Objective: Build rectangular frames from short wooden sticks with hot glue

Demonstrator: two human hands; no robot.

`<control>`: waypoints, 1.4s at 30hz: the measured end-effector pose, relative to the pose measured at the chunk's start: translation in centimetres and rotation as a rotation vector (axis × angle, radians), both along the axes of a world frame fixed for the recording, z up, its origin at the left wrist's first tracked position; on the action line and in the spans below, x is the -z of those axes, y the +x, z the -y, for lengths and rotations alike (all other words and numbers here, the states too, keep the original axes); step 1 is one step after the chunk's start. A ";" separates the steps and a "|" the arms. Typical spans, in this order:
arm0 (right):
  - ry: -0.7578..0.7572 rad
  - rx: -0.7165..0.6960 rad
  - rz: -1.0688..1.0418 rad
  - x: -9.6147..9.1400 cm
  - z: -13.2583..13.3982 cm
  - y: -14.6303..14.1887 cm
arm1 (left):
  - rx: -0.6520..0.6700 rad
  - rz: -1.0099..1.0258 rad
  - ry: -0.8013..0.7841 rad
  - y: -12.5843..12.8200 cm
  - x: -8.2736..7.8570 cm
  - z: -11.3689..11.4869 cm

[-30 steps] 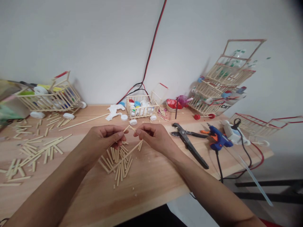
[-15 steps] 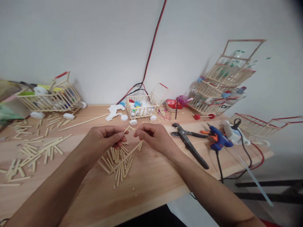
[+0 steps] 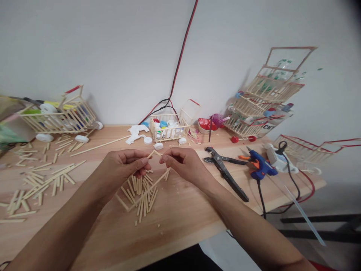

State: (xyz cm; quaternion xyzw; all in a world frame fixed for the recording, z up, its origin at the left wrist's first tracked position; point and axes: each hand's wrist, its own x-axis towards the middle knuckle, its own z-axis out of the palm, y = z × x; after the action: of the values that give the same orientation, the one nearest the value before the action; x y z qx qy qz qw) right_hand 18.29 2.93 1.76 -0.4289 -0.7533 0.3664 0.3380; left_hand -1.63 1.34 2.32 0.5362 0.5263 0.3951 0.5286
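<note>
Head view: both hands meet over the middle of the bench (image 3: 183,214). The left hand (image 3: 124,165) has its fingers closed on 1 of the short sticks (image 3: 154,152), and the right hand (image 3: 183,163) pinches the other. The 2 ends touch in a small peak between the hands, lifted off the wood.

A long stick (image 3: 146,188) slopes from under the right hand toward 7 o'clock; whether it is joined to the peak I cannot tell.

The joint looks best served by even pressure from both sides, ends lined up squarely and wrists braced so neither stick twists.

Directly beneath lies a pile of cut sticks (image 3: 142,199), close enough for the sloping piece to snag. At 3 o'clock of the right hand lie black cutters (image 3: 225,173), and just beyond them a blue glue gun (image 3: 261,165). A small cart (image 3: 169,130) stands at 12 o'clock, a larger cart (image 3: 60,114) at 10 o'clock and stacked carts (image 3: 267,98) at 2 o'clock. Loose sticks (image 3: 47,178) lie at 9 o'clock.
</note>
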 end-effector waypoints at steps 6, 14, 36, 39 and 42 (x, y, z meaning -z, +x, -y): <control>-0.006 0.000 0.004 0.1 0.0 0.0 | 0.002 0.006 0.018 -0.1 0.1 0.0; -0.002 0.006 -0.006 0.1 0.0 -0.1 | -0.009 0.003 0.012 0.0 0.0 0.1; -0.023 0.002 -0.002 0.6 -0.4 -0.1 | -0.048 -0.009 0.005 0.2 -0.1 0.0; -0.028 -0.001 -0.029 0.6 -0.3 -0.1 | -0.054 0.000 0.003 0.0 0.1 0.0; -0.047 0.002 -0.045 0.5 -0.3 -0.1 | -0.053 0.000 0.016 -0.1 0.2 0.0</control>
State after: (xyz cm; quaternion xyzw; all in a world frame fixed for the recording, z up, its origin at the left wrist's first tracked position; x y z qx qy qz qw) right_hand 18.16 3.22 1.22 -0.4291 -0.7365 0.3929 0.3450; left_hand -1.75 1.34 2.09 0.5261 0.5372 0.4133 0.5136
